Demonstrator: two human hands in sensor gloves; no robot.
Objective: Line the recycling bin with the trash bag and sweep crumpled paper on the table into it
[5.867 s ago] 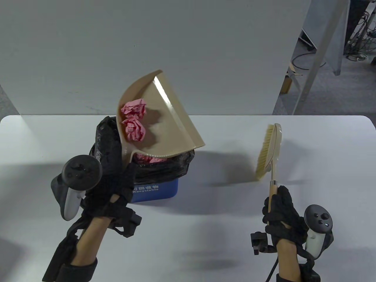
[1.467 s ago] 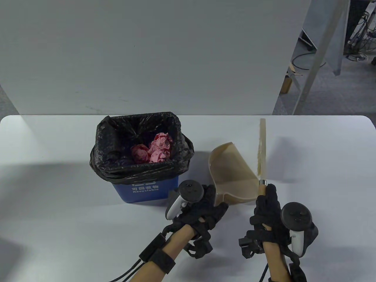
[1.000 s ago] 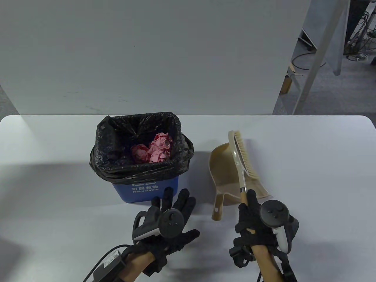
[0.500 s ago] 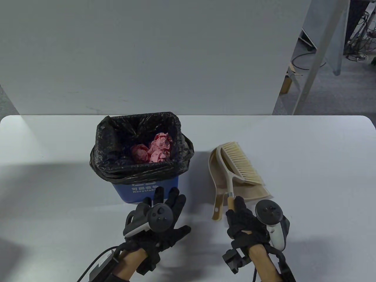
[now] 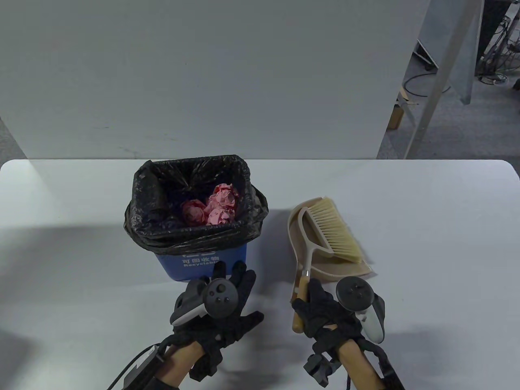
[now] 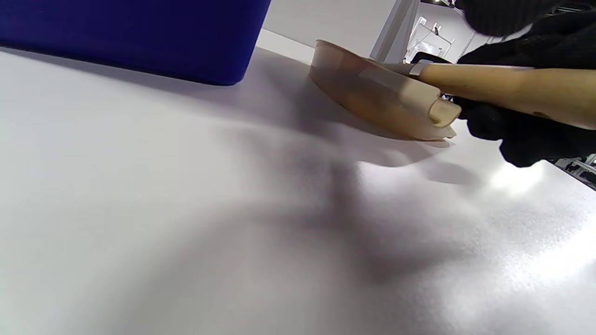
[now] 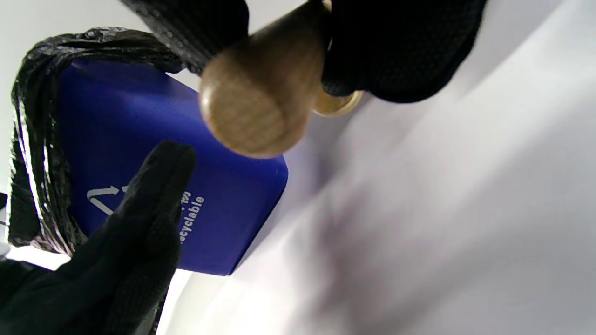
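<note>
Near the table's front edge, parking the brush in the dustpan.
My right hand grips its handle; I'd lower flat, then release. Left hand flat, empty.

A white table with rounded far corners fills the lower half of the table view; soft shadows cross its left side and near edge. Directly behind its far edge stands a plain light-grey panel spanning most of the width. To the right of the panel, grey floor is visible, with a slanted metal leg, loose cables near the top right corner, and a small brown cardboard piece at the panel's foot.
</note>
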